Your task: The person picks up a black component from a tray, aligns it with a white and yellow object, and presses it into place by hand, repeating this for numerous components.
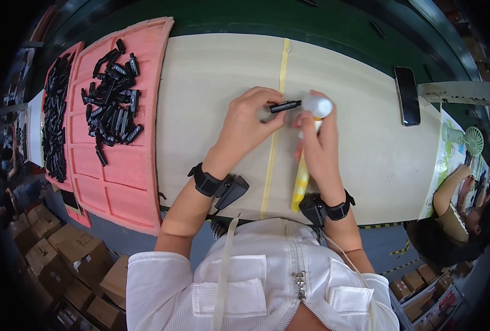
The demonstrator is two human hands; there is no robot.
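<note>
My left hand (250, 118) pinches a small black cylindrical piece (285, 106) between thumb and fingertips, its tip pointing right. Facing it, my right hand (319, 146) is closed around a tool with a rounded white head (317, 106) and a long yellow handle (301, 185) that runs down toward my body. The white head is blurred and sits right by the black piece's end; whether they touch I cannot tell. Both hands are above the pale board (217, 71), either side of a yellow tape strip (268, 176).
Left of the board, a pink foam tray (118, 190) holds a heap of black pieces (112, 102). Beyond it lies another pile of black pieces (57, 121). A phone (407, 96) rests at the right. A person (454, 204) sits near a green fan (473, 141). Cardboard boxes (82, 256) stand lower left.
</note>
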